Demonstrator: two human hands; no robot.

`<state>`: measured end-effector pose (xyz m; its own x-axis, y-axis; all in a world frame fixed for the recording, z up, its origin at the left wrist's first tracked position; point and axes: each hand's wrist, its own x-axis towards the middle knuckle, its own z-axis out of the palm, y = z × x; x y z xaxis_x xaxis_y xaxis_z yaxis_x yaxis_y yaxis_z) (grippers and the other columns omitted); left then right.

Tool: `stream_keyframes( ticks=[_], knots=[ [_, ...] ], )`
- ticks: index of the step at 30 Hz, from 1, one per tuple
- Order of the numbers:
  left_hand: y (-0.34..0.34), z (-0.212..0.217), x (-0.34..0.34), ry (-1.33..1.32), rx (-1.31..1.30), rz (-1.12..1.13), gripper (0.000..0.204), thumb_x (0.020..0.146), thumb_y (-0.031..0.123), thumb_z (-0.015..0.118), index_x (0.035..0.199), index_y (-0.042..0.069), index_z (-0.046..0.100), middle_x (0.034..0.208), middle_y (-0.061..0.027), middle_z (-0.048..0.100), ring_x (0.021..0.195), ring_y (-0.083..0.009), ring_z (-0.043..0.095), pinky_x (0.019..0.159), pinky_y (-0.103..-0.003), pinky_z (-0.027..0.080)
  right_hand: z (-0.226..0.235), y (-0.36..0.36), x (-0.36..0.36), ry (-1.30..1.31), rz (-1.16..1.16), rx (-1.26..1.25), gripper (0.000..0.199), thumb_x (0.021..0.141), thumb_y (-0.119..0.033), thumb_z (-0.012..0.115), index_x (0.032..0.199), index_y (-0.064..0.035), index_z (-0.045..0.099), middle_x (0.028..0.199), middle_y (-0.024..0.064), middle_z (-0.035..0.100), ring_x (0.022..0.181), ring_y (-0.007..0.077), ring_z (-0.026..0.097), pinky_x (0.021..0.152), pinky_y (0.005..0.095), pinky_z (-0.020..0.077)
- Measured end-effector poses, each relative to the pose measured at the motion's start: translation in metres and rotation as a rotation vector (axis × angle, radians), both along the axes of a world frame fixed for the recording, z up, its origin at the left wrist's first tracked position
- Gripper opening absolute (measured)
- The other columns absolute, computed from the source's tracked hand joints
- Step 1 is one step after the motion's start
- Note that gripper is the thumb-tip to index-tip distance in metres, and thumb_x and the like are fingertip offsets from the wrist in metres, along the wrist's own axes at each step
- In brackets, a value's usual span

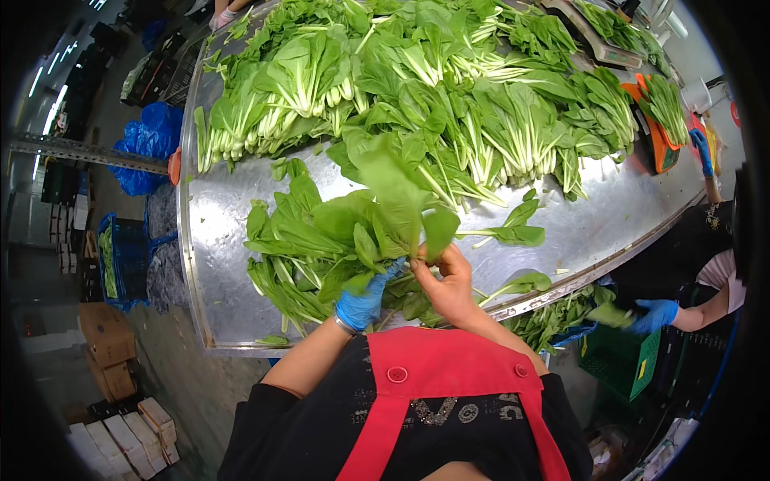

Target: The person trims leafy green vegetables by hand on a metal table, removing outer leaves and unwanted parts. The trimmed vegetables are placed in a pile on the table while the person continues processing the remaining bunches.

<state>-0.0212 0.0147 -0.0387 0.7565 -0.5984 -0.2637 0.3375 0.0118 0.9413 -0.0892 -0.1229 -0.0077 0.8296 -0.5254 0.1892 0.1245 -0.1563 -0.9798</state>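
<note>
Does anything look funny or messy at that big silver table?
The blue-gloved left hand doesn't match the bare right hand. Also, some loose, long-stemmed green leaves lie apart from the heaped leafy greens.

Gloved left hand, bare right hand close beside it, fingers bent, forearms angled inward

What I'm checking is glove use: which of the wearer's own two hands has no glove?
The right hand, at the leafy greens: its skin shows bare, while the left hand wears a blue glove.
</note>
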Motion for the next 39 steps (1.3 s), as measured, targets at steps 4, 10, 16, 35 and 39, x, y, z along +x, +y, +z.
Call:
stream_keyframes(
  ticks=[4, 10, 16, 35, 39],
  knots=[
    [-0.001, 0.005, 0.005, 0.141, -0.028, -0.016, 0.018, 0.083, 0.008, 0.057, 0.101, 0.004, 0.057, 0.095, -0.0036, 0.060, 0.080, -0.0131, 0.054, 0.070, -0.025, 0.044, -0.014, 0.004, -0.008, 0.064, 0.063, 0.439, 0.013, 0.078, 0.003, 0.058, 0.087, -0.0022, 0.051, 0.082, 0.0033, 0.051, 0.072, 0.0085, 0.050, 0.064, 0.0199, 0.0392],
    [-0.007, 0.009, 0.011, 0.544, -0.197, 0.111, 0.025, 0.082, 0.008, 0.059, 0.106, 0.002, 0.055, 0.100, -0.0060, 0.058, 0.088, -0.0162, 0.054, 0.078, -0.030, 0.044, -0.005, 0.008, -0.003, 0.016, 0.102, 0.590, 0.013, 0.082, 0.000, 0.053, 0.094, -0.0019, 0.048, 0.090, 0.0048, 0.051, 0.076, 0.0110, 0.053, 0.070, 0.0253, 0.0448],
    [-0.013, 0.033, 0.016, 0.465, -0.117, -0.037, 0.021, 0.082, 0.014, 0.062, 0.098, 0.001, 0.060, 0.092, -0.0037, 0.060, 0.082, -0.0110, 0.054, 0.077, -0.024, 0.043, -0.010, -0.002, 0.003, 0.066, 0.210, 0.556, 0.008, 0.082, 0.002, 0.053, 0.089, 0.0013, 0.049, 0.096, 0.0082, 0.049, 0.077, 0.0135, 0.053, 0.069, 0.0275, 0.0468],
    [0.018, 0.042, 0.057, 0.252, -0.167, 0.441, 0.028, 0.079, -0.001, 0.059, 0.106, 0.002, 0.054, 0.098, -0.0070, 0.060, 0.082, -0.0142, 0.057, 0.064, -0.025, 0.044, 0.003, -0.020, -0.009, 0.588, 0.823, -0.424, 0.026, 0.075, -0.026, 0.067, 0.084, -0.0025, 0.064, 0.061, 0.0105, 0.058, 0.056, 0.0205, 0.057, 0.051, 0.0295, 0.0442],
    [0.029, 0.040, 0.043, 0.045, 0.032, 0.310, 0.027, 0.079, 0.001, 0.060, 0.104, 0.008, 0.053, 0.092, -0.0014, 0.058, 0.080, -0.0124, 0.054, 0.065, -0.025, 0.042, 0.029, -0.024, 0.004, 0.441, 0.455, -0.291, 0.029, 0.076, -0.031, 0.065, 0.086, -0.0039, 0.064, 0.070, 0.0107, 0.060, 0.060, 0.0244, 0.058, 0.054, 0.0338, 0.0451]
  ],
)
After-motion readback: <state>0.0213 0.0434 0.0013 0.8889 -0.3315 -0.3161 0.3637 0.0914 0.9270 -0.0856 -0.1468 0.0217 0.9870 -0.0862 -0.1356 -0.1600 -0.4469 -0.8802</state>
